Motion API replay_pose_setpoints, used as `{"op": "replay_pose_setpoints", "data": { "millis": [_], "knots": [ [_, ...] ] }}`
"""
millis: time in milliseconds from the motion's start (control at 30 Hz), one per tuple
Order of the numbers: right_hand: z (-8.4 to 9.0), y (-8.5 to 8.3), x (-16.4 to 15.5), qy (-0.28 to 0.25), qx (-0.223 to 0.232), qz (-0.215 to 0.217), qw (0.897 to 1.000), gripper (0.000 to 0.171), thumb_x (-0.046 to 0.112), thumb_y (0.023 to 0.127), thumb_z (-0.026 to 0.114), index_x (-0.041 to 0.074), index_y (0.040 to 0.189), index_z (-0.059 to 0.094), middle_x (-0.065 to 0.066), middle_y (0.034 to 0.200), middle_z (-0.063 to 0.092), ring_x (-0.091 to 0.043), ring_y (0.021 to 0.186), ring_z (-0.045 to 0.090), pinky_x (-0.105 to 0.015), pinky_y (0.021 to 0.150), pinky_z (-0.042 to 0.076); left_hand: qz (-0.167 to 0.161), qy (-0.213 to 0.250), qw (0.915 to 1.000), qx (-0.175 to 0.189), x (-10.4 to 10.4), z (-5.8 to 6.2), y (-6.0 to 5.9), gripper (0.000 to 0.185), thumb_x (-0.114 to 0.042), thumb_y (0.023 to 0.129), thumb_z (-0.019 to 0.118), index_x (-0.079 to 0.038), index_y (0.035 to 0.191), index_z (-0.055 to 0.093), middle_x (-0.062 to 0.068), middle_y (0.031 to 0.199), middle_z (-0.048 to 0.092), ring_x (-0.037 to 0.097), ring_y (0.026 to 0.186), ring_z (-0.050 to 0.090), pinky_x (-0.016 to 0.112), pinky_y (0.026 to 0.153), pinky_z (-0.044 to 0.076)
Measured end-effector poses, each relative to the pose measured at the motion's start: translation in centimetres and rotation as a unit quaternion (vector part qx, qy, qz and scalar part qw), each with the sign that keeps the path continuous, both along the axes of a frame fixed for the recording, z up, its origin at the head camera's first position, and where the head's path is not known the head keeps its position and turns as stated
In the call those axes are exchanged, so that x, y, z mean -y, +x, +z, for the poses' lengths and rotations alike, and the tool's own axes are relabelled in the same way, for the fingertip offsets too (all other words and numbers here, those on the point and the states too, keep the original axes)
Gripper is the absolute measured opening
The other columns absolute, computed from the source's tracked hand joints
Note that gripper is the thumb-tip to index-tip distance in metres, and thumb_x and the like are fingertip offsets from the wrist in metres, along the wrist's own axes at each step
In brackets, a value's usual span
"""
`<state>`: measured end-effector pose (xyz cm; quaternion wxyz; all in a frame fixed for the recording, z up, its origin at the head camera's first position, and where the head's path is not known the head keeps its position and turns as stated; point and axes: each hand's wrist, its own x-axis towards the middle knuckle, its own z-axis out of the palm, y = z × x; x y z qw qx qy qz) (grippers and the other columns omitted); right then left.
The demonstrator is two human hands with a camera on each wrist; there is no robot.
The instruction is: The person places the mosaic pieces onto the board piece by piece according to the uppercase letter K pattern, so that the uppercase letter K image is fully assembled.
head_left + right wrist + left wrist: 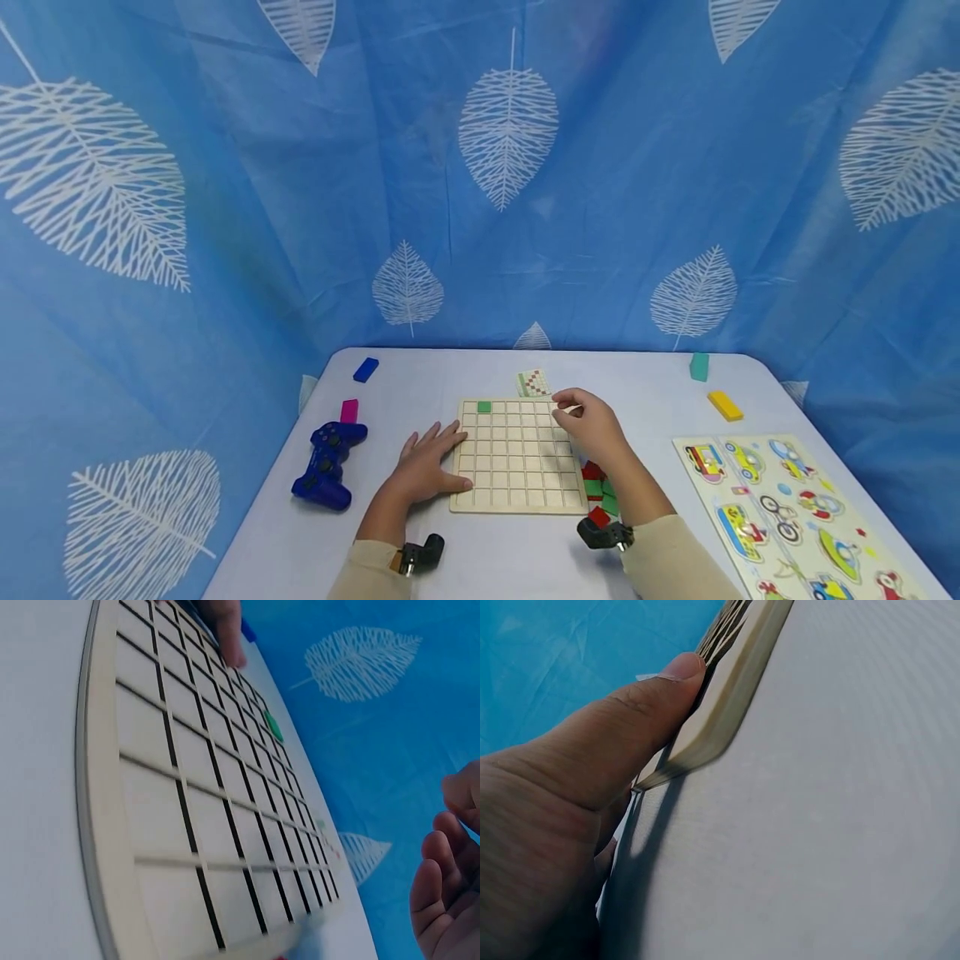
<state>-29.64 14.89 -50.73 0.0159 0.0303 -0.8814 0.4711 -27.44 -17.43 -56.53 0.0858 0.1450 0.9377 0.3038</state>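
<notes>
Carefully: your left hand (pixel 427 467) lies flat, steadying the pale wooden grid board (pixel 517 455) mid-worktop; your right hand (pixel 592 423) hovers loosely curled, seemingly empty, over its far right corner; a nudge could dislodge the green square tile (pixel 483 407)

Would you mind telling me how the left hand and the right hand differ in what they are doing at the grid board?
The left hand lies flat on the table, thumb against the grid board at its left edge; the right hand hangs over the board's far right corner. The left hand's fingers are spread straight; the right hand's are loosely curled. Neither hand visibly holds a piece.
</notes>
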Motion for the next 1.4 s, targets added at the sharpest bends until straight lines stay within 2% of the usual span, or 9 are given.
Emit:
{"op": "replay_pose_setpoints", "data": {
  "millis": [167,400,533,667,833,1067,1267,1400],
  "knots": [
    [-0.4,0.8,-2.2,0.021,0.01,-0.038,0.999,0.033,0.026,0.101,0.069,0.012,0.13,0.069,-0.006,0.12,0.069,-0.023,0.102,0.062,-0.032,0.079,0.054,0.005,-0.004,1.0,0.001,0.0,0.2,0.0,0.093,-0.05,0.077,0.09,-0.022,0.156,0.051,0.0,0.171,0.033,0.035,0.162,0.017,0.064,0.128,0.0],
    [-1.9,2.4,-5.4,0.038,0.06,-0.086,0.994,0.037,0.025,0.099,0.07,0.013,0.134,0.066,-0.009,0.124,0.066,-0.024,0.101,0.061,-0.026,0.078,0.057,0.009,-0.006,0.9999,0.002,-0.1,0.5,0.0,0.093,-0.053,0.077,0.089,-0.023,0.156,0.051,-0.001,0.171,0.033,0.034,0.162,0.017,0.063,0.129,0.001],
    [-2.7,3.5,-7.2,0.05,0.068,-0.083,0.993,0.039,0.027,0.099,0.071,0.012,0.134,0.065,-0.011,0.125,0.065,-0.027,0.106,0.06,-0.026,0.079,0.056,0.015,-0.012,0.9998,0.003,-0.1,0.6,0.1,0.093,-0.053,0.077,0.089,-0.023,0.156,0.051,-0.002,0.171,0.033,0.033,0.162,0.017,0.063,0.129,0.001],
    [-3.5,4.6,-8.9,0.07,0.075,-0.081,0.991,0.039,0.027,0.099,0.071,0.01,0.133,0.065,-0.012,0.125,0.066,-0.028,0.11,0.061,-0.032,0.083,0.057,0.018,-0.014,0.9997,0.005,-0.2,0.5,0.2,0.093,-0.054,0.077,0.089,-0.024,0.156,0.051,-0.002,0.171,0.033,0.033,0.162,0.017,0.064,0.129,0.001],
    [-4.4,5.5,-10.2,0.093,0.077,-0.069,0.99,0.04,0.022,0.096,0.074,0.007,0.132,0.065,-0.013,0.121,0.067,-0.027,0.105,0.06,-0.039,0.086,0.054,0.014,-0.013,0.9998,0.004,-0.3,0.5,0.2,0.093,-0.055,0.077,0.089,-0.024,0.156,0.051,-0.001,0.171,0.033,0.033,0.162,0.017,0.064,0.129,0.002],
    [-5.3,5.5,-10.9,0.119,0.075,-0.049,0.989,0.041,0.021,0.093,0.078,0.007,0.13,0.067,-0.008,0.117,0.066,-0.023,0.098,0.056,-0.032,0.079,0.048,0.017,-0.017,0.9997,-0.001,-0.4,0.4,0.2,0.093,-0.056,0.077,0.088,-0.024,0.157,0.05,-0.002,0.172,0.033,0.033,0.162,0.016,0.064,0.129,0.002],
    [-5.4,5.1,-10.7,0.127,0.077,-0.05,0.988,0.041,0.017,0.092,0.078,0.006,0.129,0.066,-0.01,0.116,0.066,-0.024,0.101,0.058,-0.041,0.085,0.054,0.016,-0.015,0.9998,-0.002,-0.3,0.4,0.3,0.093,-0.057,0.078,0.087,-0.024,0.157,0.05,-0.002,0.172,0.032,0.034,0.162,0.016,0.065,0.128,0.002],
    [-5.5,4.9,-10.2,0.128,0.083,-0.065,0.986,0.041,0.016,0.091,0.078,0.005,0.128,0.063,-0.01,0.112,0.065,-0.026,0.101,0.058,-0.042,0.086,0.054,0.015,-0.016,0.9998,-0.002,-0.2,0.3,0.4,0.093,-0.057,0.078,0.087,-0.024,0.157,0.05,-0.002,0.172,0.032,0.034,0.162,0.016,0.065,0.128,0.002]
  ]
}}
